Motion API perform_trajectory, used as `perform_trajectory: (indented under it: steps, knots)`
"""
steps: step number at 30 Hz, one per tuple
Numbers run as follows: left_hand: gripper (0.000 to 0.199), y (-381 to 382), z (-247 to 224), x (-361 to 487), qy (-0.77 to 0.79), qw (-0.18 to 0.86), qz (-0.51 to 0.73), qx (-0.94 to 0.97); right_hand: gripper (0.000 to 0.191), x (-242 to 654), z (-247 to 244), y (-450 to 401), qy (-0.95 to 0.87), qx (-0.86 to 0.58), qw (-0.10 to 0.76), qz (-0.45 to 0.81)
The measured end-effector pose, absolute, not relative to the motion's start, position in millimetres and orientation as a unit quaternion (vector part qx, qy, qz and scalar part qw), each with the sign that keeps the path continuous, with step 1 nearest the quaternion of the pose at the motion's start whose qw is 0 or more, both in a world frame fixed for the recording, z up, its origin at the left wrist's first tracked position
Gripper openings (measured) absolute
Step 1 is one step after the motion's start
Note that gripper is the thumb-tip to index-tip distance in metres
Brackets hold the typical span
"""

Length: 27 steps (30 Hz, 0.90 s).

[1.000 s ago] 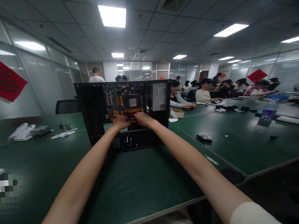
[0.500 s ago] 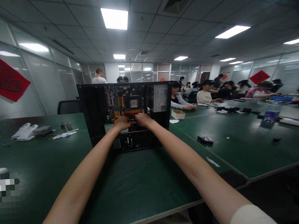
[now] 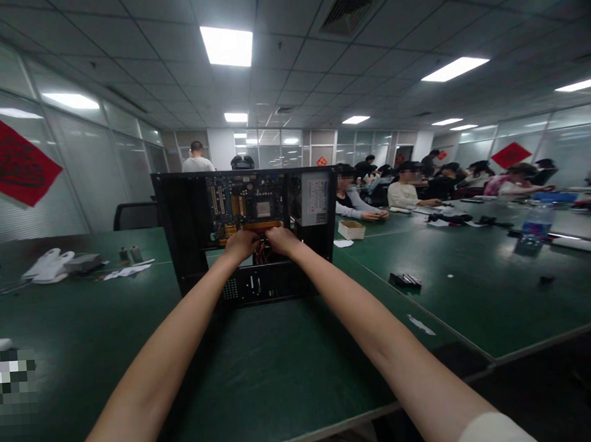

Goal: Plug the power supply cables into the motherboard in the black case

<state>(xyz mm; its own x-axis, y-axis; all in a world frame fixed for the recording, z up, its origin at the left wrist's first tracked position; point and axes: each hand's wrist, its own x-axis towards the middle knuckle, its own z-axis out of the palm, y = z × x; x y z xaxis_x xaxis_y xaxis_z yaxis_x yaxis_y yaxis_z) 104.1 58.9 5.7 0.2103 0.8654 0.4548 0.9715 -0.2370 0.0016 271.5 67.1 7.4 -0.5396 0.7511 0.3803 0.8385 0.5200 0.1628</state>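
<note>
A black computer case (image 3: 182,248) stands on the green table, its open side facing me. Inside is a motherboard (image 3: 227,197) with a bare square processor socket area (image 3: 263,209). A silver power supply (image 3: 315,198) fills the upper right corner. My left hand (image 3: 241,245) and my right hand (image 3: 282,240) are side by side at the board's lower edge, fingers curled and closed, just below an orange slot (image 3: 270,226). Thin reddish cables (image 3: 261,253) hang between and below them. Whatever the fingertips grip is hidden.
On the green table (image 3: 264,369) lie a white plastic bag (image 3: 48,265), a grey box (image 3: 84,262), a small open carton (image 3: 351,229), a black metal part (image 3: 405,280) and a paper scrap (image 3: 421,325). A water bottle (image 3: 533,226) stands at right. Several people sit beyond.
Both hands stay at the same place on the board, with barely any shift of the fingers. The whole view has moved slightly, so everything sits a little lower.
</note>
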Motion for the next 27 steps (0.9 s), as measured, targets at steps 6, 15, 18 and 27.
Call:
perform_trajectory:
  steps: [6, 15, 18, 27]
  knots:
    - [0.03, 54.9, 7.4, 106.9, -0.6, 0.165, -0.162, -0.766, 0.029, 272.3, 4.5, 70.3, -0.864, -0.458, 0.146, -0.15]
    - [0.034, 47.6, 12.2, 110.2, -0.597, 0.182, -0.139, -0.769, 0.031, 276.2, 0.0, 73.5, -0.869, -0.45, 0.16, -0.132]
    - [0.035, 46.4, 13.2, 111.4, -0.594, 0.187, -0.136, -0.77, 0.032, 279.3, -1.6, 72.7, -0.867, -0.455, 0.157, -0.128]
    - [0.032, 38.8, 17.2, 115.2, -0.591, 0.195, -0.125, -0.773, 0.039, 279.6, -0.9, 71.3, -0.851, -0.486, 0.152, -0.125]
